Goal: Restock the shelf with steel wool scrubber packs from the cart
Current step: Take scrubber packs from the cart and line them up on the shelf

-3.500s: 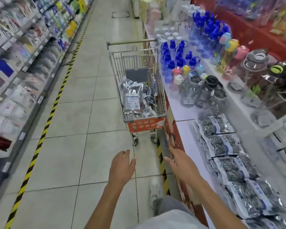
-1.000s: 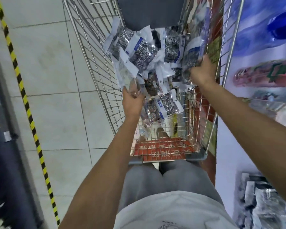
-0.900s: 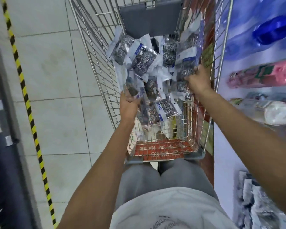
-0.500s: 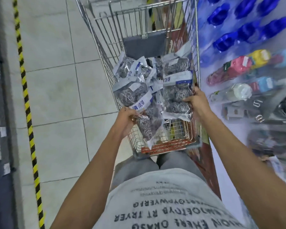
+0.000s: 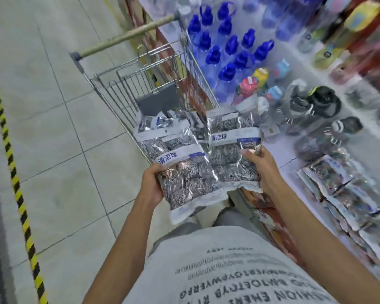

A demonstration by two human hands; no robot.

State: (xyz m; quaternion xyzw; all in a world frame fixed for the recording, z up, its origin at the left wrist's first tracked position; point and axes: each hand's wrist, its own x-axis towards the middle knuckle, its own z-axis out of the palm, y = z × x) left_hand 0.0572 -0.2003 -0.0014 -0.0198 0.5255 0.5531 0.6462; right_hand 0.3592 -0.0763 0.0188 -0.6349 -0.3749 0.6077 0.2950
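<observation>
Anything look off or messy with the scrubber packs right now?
Nothing looks damaged. The left hand and right hand each hold intact packs; the shelf row lies overlapped and uneven, though blur hides detail.

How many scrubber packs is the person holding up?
2: one pack in the left hand, one pack in the right hand. More may be stacked hidden behind them.

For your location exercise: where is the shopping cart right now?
In the head view, the shopping cart stands upper centre on the tiled floor, against the shelf of blue-capped bottles, behind the two held packs.
</observation>
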